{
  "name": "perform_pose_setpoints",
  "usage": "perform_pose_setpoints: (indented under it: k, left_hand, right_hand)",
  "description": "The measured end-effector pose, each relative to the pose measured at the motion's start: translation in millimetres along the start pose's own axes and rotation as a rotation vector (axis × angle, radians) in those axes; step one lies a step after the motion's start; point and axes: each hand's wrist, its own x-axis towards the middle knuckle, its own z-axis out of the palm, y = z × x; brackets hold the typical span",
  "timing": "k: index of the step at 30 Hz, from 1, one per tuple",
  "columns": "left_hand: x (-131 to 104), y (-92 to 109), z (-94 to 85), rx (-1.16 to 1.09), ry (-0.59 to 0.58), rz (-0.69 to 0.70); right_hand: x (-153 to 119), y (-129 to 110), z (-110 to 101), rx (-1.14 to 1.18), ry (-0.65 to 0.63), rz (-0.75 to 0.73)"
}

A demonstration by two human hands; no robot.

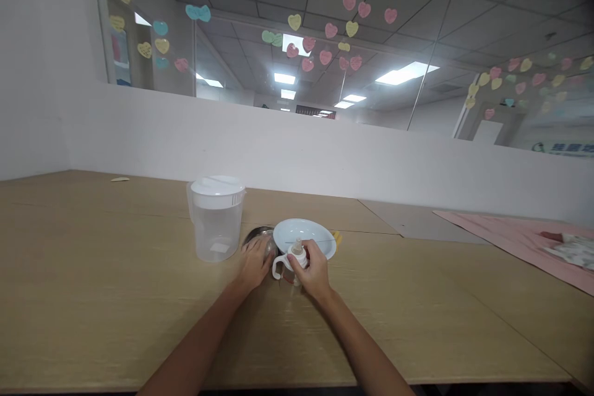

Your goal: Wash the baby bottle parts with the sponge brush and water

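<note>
My right hand [315, 268] is closed around a baby bottle [297, 255] with a pale teat on top, a white collar and white side handles. It is upright, low over the table in front of a white bowl [304, 230]. My left hand [255, 262] lies just left of the bottle, its fingers curled at the near side of a shiny metal bowl [253, 233]. Something clear shows by those fingers; its kind is hard to make out. The white bowl overlaps the metal bowl's right side in view.
A clear pitcher [217, 232] with a white lid stands left of my hands. Something yellow [338, 239] sticks out behind the white bowl. A pink cloth [487, 235] with a patterned item lies at the far right. A white wall backs the wooden table [116, 278].
</note>
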Motion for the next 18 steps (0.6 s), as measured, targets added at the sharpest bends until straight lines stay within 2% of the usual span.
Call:
perform_pose_setpoints:
  k: [6,11,18]
  left_hand:
    - [-1.2,-1.3,1.5,0.051,0.015,0.027]
    - [-3.9,-6.6,8.1,0.094,-0.026,0.088]
    - [-3.3,-7.5,5.3,0.121,0.015,0.103]
  right_hand:
    - [0.0,0.2,-0.3,-0.011,-0.011,-0.005]
    - [0.6,-0.9,-1.0,0.008,-0.019,-0.001]
    - [1.1,-1.3,-1.7,-0.008,-0.026,-0.021]
